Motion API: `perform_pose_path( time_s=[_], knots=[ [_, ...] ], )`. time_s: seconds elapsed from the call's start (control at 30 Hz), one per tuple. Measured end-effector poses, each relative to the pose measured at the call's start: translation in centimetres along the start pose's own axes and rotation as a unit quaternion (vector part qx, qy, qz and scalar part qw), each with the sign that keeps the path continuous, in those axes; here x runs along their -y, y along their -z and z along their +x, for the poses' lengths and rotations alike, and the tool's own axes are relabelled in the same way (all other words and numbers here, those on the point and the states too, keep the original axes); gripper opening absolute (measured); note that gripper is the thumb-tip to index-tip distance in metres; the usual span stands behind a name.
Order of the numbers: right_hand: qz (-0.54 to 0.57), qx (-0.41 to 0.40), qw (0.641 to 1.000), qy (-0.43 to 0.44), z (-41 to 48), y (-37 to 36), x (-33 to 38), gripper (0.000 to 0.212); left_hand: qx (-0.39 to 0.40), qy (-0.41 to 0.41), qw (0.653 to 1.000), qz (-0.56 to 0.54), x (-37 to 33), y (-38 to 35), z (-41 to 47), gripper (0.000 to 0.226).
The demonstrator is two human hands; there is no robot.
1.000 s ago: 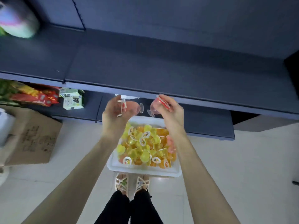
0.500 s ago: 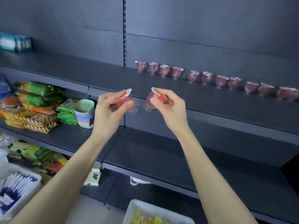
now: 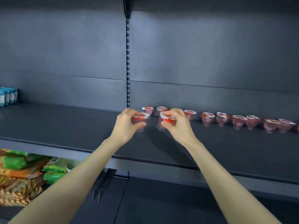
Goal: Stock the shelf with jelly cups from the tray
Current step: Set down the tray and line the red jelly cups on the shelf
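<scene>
My left hand (image 3: 125,125) pinches a pink jelly cup (image 3: 140,122) with a red-and-white lid, held upright just over the dark shelf (image 3: 64,126). My right hand (image 3: 177,125) pinches a second pink jelly cup (image 3: 163,122) right beside it. Both cups' clear feet hang at or just above the shelf surface, in front of the left end of a row of pink jelly cups (image 3: 223,118) that runs along the back to the right. The tray is out of view.
Blue packets (image 3: 8,97) stand at the shelf's far left. Green and orange snack bags (image 3: 24,172) fill the lower shelf at left. An upright slotted rail (image 3: 128,62) divides the back panel. The shelf's front lip (image 3: 161,164) crosses above my forearms.
Both hands rose from the tray and reached forward onto the shelf, each carrying its cup. My view tilted up, so the tray dropped out of sight.
</scene>
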State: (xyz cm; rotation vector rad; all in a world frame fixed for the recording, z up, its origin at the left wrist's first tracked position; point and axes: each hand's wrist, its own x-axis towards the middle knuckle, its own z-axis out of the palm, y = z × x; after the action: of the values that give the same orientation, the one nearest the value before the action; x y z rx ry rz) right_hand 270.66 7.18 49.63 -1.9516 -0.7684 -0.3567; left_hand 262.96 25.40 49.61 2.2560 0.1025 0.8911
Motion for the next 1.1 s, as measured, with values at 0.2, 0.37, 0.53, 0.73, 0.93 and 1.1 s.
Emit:
perform_pose_path(
  time_s=[0.2,0.37,0.53,0.73,0.93,1.1],
  knots=[
    [-0.097,0.036,0.993,-0.05,4.7,-3.3,-3.5,0.033,0.071,0.057,0.996,0.008,3.8,-2.8,6.2,0.026],
    [-0.139,0.049,0.986,-0.078,7.5,-4.9,-5.4,0.034,0.111,0.039,0.992,0.04,5.9,-5.1,9.3,0.028],
    [-0.191,0.074,0.976,-0.073,8.7,-5.7,-6.3,0.034,0.132,0.012,0.99,0.042,7.3,-6.9,10.6,0.03],
    [-0.247,0.081,0.964,-0.059,8.7,-5.8,-6.1,0.036,0.147,-0.047,0.983,0.099,8.0,-7.3,10.7,0.034],
    [-0.311,0.11,0.942,-0.062,8.3,-5.1,-5.3,0.045,0.163,-0.104,0.954,0.231,7.7,-6.7,10.1,0.043],
    [-0.33,0.117,0.934,-0.066,7.4,-3.9,-4.1,0.048,0.184,-0.126,0.936,0.271,6.8,-5.0,9.5,0.046]
  ],
)
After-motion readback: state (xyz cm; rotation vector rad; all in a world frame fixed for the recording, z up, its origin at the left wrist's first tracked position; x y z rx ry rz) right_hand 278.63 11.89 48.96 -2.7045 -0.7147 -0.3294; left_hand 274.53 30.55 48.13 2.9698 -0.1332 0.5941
